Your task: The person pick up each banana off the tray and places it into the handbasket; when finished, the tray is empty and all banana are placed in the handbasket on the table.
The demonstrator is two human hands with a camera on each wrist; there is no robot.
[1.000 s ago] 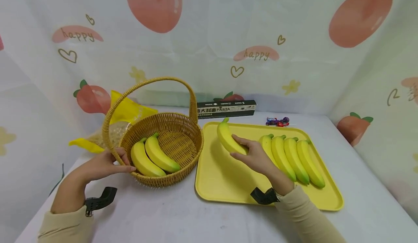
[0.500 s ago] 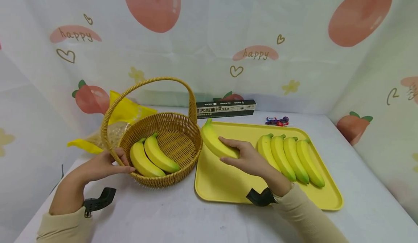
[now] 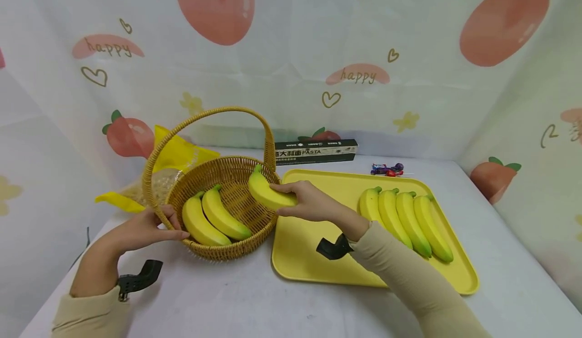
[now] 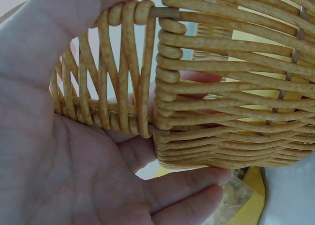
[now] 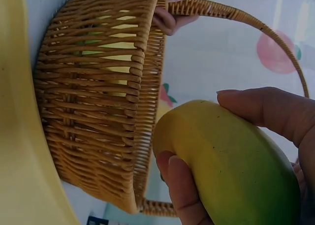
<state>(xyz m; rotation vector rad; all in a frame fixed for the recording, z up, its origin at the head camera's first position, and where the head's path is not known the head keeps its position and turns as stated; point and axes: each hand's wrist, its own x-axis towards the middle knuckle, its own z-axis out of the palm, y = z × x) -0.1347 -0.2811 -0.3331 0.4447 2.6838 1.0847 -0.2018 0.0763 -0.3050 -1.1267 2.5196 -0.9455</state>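
In the head view my right hand (image 3: 311, 201) grips a yellow banana (image 3: 267, 190) by one end, its green stem tip pointing away over the right side of the wicker basket (image 3: 255, 237). The right wrist view shows thumb and fingers round the banana (image 5: 221, 156), beside the basket's rim. Two bananas (image 3: 223, 215) lie side by side in the left part of the basket. My left hand (image 3: 147, 229) holds the basket at its left rim, where the tall handle joins. Close up, the left wrist view has that hand (image 4: 93, 171) curled about the handle's woven base (image 4: 106, 82).
A yellow tray (image 3: 313, 267) right of the basket carries several bananas (image 3: 409, 222) in a row on its right side. Behind stand a black pasta box (image 3: 316, 152) and small wrapped candies (image 3: 386, 169). A yellow bag (image 3: 159, 181) lies behind the basket, against the patterned curtain.
My right hand has carried the banana leftward from above the tray to over the basket's right side. The left hand stays on the basket.
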